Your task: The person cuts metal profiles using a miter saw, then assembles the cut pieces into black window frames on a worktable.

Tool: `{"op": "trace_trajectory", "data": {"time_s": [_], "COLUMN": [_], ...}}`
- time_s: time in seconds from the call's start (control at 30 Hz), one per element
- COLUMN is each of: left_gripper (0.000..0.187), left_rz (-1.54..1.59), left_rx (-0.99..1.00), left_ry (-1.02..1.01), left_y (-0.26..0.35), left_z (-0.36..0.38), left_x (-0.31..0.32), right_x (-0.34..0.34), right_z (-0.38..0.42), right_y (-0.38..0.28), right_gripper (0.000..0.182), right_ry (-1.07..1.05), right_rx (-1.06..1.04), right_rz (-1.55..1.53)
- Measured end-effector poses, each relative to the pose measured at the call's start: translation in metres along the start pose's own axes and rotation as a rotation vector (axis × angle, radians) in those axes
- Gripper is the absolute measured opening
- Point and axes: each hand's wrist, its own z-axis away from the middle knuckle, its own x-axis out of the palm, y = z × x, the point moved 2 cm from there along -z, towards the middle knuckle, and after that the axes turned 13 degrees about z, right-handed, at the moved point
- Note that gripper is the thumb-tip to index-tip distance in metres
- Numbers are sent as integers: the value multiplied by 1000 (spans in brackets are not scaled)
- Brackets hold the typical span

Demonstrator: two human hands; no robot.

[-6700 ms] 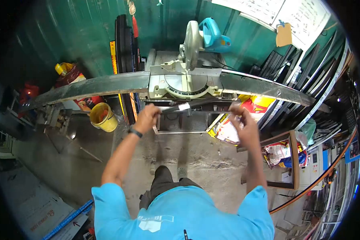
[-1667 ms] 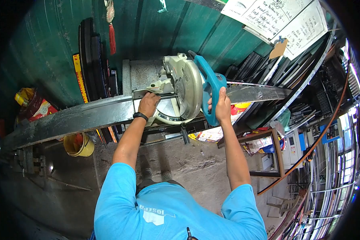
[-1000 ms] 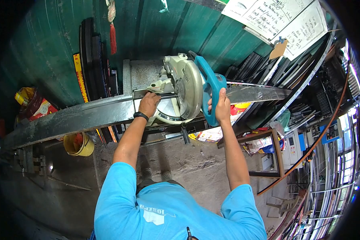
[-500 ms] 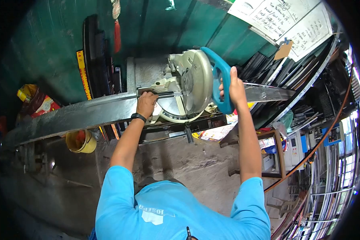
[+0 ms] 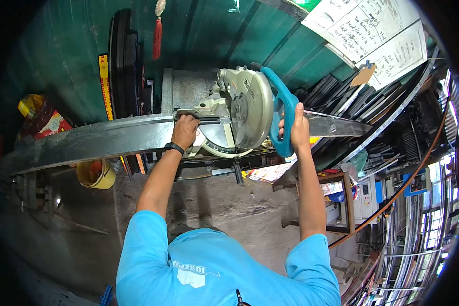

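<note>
A mitre saw [image 5: 251, 109] with a pale blade guard and a teal handle [image 5: 285, 107] stands in front of me at the bench. My right hand [image 5: 299, 130] is wrapped round that handle. On the saw's left side, my left hand [image 5: 185, 131] presses a thin dark bar [image 5: 211, 121] against the fence, its fingers curled over it. The bar runs right toward the blade guard, where its end is hard to make out. Below the guard lies the round saw base [image 5: 224, 148] with its scale along the front edge.
A long metal-topped bench [image 5: 102, 137] runs left and right of the saw. Under it stands a yellow bucket [image 5: 97, 174]. Dark profiles [image 5: 123, 66] lean on the green wall, and more lengths are stacked at right. Handwritten sheets [image 5: 364, 30] hang above. A framed cabinet [image 5: 348, 204] stands low at right.
My right hand and the saw handle have come down a little. The left hand stays on the bar at the fence. My view has shifted slightly.
</note>
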Motion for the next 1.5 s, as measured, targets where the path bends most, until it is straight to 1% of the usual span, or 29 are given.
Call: {"op": "trace_trajectory", "data": {"time_s": [0.2,0.6,0.9,1.0,1.2,1.5], "left_gripper": [17,18,16,16,16,16], "left_rz": [0,38,24,28,11,9], "left_rx": [-14,-14,-5,32,2,12], "left_ry": [28,46,51,72,57,61], "left_y": [2,-3,-2,-1,-1,-2], "left_z": [1,2,2,2,2,1], "left_x": [-2,1,0,-1,0,1], "right_x": [4,9,11,12,13,15], "right_z": [6,13,16,18,16,21], "right_y": [10,14,19,17,24,25], "right_gripper": [83,85,83,83,83,84], "right_ry": [4,28,40,41,47,64], "right_rx": [-30,-41,-47,-60,-69,-88], "right_rz": [-7,-1,-4,-1,-8,23]}}
